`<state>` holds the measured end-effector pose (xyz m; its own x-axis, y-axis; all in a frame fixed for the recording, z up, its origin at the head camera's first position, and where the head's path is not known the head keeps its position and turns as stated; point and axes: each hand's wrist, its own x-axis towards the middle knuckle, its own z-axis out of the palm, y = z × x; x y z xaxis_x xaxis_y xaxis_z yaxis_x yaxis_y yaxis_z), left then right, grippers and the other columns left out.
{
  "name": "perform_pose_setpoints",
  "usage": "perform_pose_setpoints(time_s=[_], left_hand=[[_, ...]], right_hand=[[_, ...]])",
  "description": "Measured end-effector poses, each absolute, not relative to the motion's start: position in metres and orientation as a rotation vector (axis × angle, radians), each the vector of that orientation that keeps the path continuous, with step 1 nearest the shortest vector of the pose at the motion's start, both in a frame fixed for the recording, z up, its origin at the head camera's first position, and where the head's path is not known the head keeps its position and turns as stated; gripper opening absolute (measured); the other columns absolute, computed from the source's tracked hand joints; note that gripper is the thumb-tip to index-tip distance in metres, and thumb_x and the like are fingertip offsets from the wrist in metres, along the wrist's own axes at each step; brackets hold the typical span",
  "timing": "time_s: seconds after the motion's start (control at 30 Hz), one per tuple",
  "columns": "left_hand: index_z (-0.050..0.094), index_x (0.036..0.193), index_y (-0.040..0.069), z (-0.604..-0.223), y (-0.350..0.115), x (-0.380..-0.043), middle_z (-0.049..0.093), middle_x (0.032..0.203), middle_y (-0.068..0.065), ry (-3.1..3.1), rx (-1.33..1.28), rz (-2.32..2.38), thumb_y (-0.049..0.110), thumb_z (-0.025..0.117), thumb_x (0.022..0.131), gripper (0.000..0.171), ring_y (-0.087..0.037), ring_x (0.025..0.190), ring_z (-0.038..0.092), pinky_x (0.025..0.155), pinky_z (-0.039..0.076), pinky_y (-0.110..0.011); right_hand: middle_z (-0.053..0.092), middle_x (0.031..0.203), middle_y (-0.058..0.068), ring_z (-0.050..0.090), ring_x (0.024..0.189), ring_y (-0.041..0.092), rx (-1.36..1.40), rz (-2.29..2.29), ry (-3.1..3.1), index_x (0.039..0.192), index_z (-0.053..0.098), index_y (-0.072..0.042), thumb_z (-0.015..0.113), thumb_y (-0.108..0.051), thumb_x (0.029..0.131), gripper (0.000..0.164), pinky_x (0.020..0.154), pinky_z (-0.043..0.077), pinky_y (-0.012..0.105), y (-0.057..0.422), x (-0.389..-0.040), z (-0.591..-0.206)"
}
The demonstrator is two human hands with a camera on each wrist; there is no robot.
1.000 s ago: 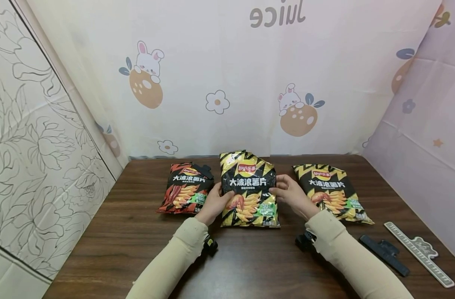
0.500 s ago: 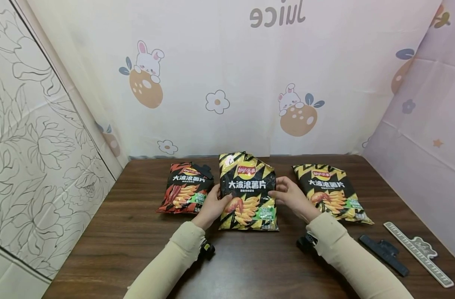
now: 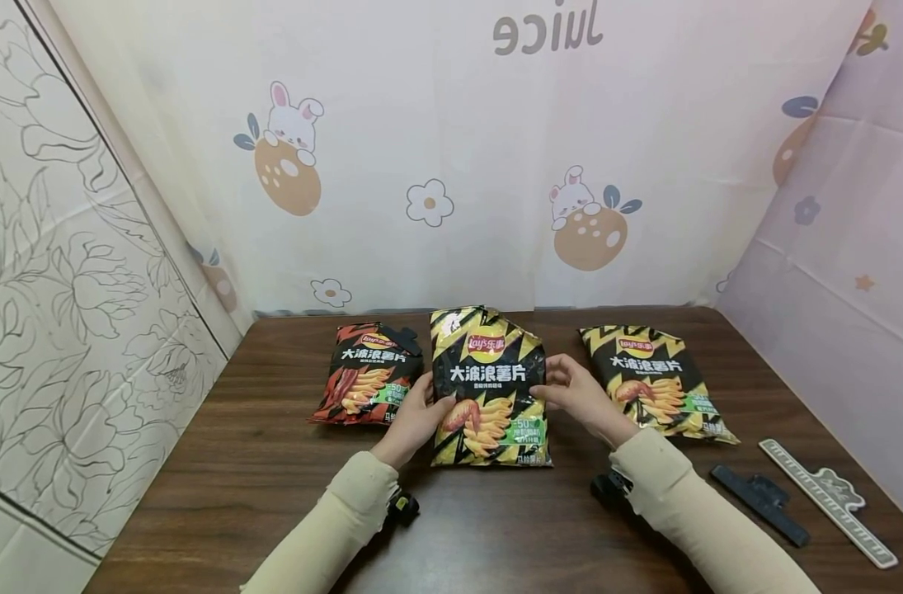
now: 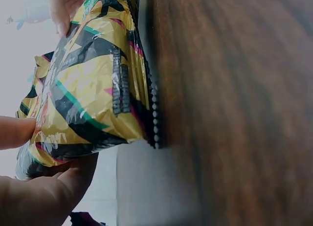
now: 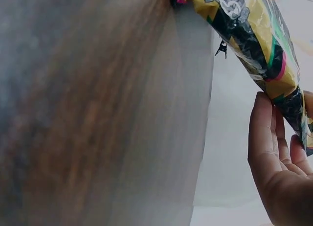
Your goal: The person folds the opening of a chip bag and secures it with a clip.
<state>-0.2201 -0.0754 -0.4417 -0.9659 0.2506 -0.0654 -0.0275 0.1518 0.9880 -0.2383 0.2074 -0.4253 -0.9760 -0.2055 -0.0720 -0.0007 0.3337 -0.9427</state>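
Note:
A yellow-and-black bag of potato chips (image 3: 488,379) is held up between both hands over the middle of the table. Its top edge slopes down on the right side. The left hand (image 3: 416,419) grips its left edge, thumb on the front and fingers behind. On the opposite edge, the right hand (image 3: 579,398) pinches the bag with its thumb in front. Seen from the left wrist, the bag's bottom seam is close to the tabletop; whether it touches is unclear. The right wrist view shows fingers (image 5: 264,133) behind the bag.
A red-and-black chip bag (image 3: 362,379) with a black clip (image 3: 405,340) at its top lies to the left. Another yellow-and-black bag (image 3: 651,379) lies to the right. Farther right are a black clip (image 3: 761,503) and a white clip (image 3: 825,499). A printed curtain (image 3: 481,165) hangs behind the table.
Both hands have drawn the middle bag slightly nearer to the person and a little left. Its bottom edge now sits lower in the head view. The other bags and loose clips stay put.

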Motion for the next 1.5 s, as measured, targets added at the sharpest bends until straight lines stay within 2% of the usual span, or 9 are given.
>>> perform_pose_setpoints(time_s=[0.1, 0.3, 0.47, 0.7, 0.97, 1.27, 1.5], left_hand=[[0.029, 0.152, 0.007, -0.442, -0.077, -0.219, 0.040, 0.151, -0.019, 2.214, 0.220, 1.900, 0.021, 0.057, 0.100, 0.061, -0.035, 0.139, 0.041, 0.108, 0.040, -0.052], [0.022, 0.154, 0.002, -0.443, -0.079, -0.214, 0.030, 0.156, -0.026, 2.278, 0.192, 1.854, 0.024, 0.058, 0.100, 0.069, -0.040, 0.144, 0.031, 0.110, 0.036, -0.055], [0.027, 0.153, 0.006, -0.444, -0.081, -0.212, 0.036, 0.154, -0.022, 2.232, 0.199, 1.879, 0.022, 0.059, 0.099, 0.064, -0.037, 0.142, 0.036, 0.110, 0.037, -0.055], [0.019, 0.156, 0.004, -0.444, -0.086, -0.208, 0.022, 0.159, -0.024, 2.247, 0.159, 1.839, 0.024, 0.063, 0.097, 0.076, -0.041, 0.146, 0.026, 0.113, 0.032, -0.056], [0.020, 0.155, 0.003, -0.442, -0.090, -0.204, 0.025, 0.159, -0.024, 2.198, 0.232, 1.872, 0.018, 0.063, 0.097, 0.074, -0.041, 0.144, 0.030, 0.112, 0.034, -0.055], [0.023, 0.152, 0.002, -0.443, -0.091, -0.203, 0.032, 0.156, -0.023, 2.194, 0.321, 1.894, 0.012, 0.060, 0.098, 0.066, -0.039, 0.140, 0.039, 0.107, 0.042, -0.051], [0.026, 0.150, 0.002, -0.444, -0.092, -0.202, 0.038, 0.153, -0.022, 2.189, 0.372, 1.909, 0.006, 0.059, 0.097, 0.062, -0.037, 0.136, 0.046, 0.104, 0.045, -0.046]], right_hand=[[0.055, 0.104, 0.012, 0.066, 0.088, 0.018, -0.208, -1.692, 2.428, 0.123, 0.044, -0.001, 0.070, -0.019, 0.091, 0.046, 0.083, 0.057, 0.039, 0.208, -0.236, -0.425], [0.059, 0.101, 0.012, 0.066, 0.087, 0.018, -0.244, -1.677, 2.446, 0.121, 0.045, 0.001, 0.071, -0.018, 0.091, 0.044, 0.082, 0.058, 0.039, 0.208, -0.231, -0.425], [0.058, 0.099, 0.011, 0.066, 0.087, 0.019, -0.260, -1.680, 2.424, 0.122, 0.044, 0.001, 0.071, -0.019, 0.091, 0.046, 0.082, 0.058, 0.039, 0.208, -0.228, -0.424], [0.056, 0.097, 0.011, 0.066, 0.086, 0.019, -0.294, -1.691, 2.390, 0.121, 0.044, 0.002, 0.071, -0.020, 0.091, 0.047, 0.082, 0.058, 0.042, 0.209, -0.224, -0.423], [0.055, 0.095, 0.009, 0.065, 0.085, 0.018, -0.325, -1.693, 2.384, 0.120, 0.044, 0.002, 0.070, -0.021, 0.092, 0.045, 0.082, 0.057, 0.045, 0.208, -0.223, -0.422], [0.062, 0.109, 0.021, 0.067, 0.088, 0.018, -0.323, -1.669, 2.438, 0.127, 0.046, 0.003, 0.069, -0.023, 0.093, 0.048, 0.081, 0.058, 0.043, 0.209, -0.225, -0.418], [0.061, 0.116, 0.021, 0.066, 0.094, 0.022, -0.344, -1.615, 2.576, 0.132, 0.050, 0.001, 0.067, -0.027, 0.095, 0.050, 0.081, 0.058, 0.043, 0.208, -0.228, -0.412]])
